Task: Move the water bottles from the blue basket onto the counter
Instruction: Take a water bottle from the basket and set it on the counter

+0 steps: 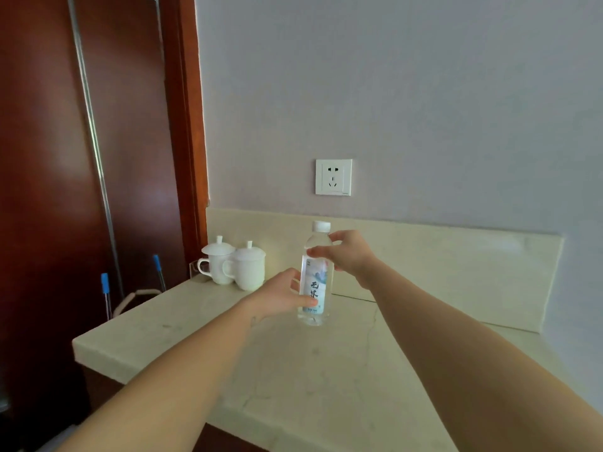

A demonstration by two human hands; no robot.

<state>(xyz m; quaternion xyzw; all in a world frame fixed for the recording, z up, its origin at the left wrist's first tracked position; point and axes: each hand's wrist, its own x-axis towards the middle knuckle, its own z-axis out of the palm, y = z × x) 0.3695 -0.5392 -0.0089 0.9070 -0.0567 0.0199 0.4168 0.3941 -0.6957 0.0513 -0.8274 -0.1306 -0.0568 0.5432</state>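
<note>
Head view centres on one clear water bottle [315,285], white-capped and upright, its base apparently down on the counter [310,370] near the back. The left hand [277,296] wraps its grip round the lower label. The right hand [350,256] has a narrower grip, pinching the shoulder just under the cap. Both hands hold the bottle, so it is not yet let go.

As a judgement, this bottle is all but delivered, with only the release left. No other bottle shows on the counter. The blue basket cannot be made out in view, so how many bottles remain in it cannot be told.

The counter is pale marbled stone with a matching upstand [424,252] along the back. Two white lidded cups [233,265] stand touching in the far left corner, well apart from the bottle. Above is a plain pale wall with a white socket [333,177] over the bottle. Dark red wooden panels [49,190] fill the left. Beside the counter's left end stand two thin metal rods with blue tips [104,283]; what they belong to is unclear.
</note>
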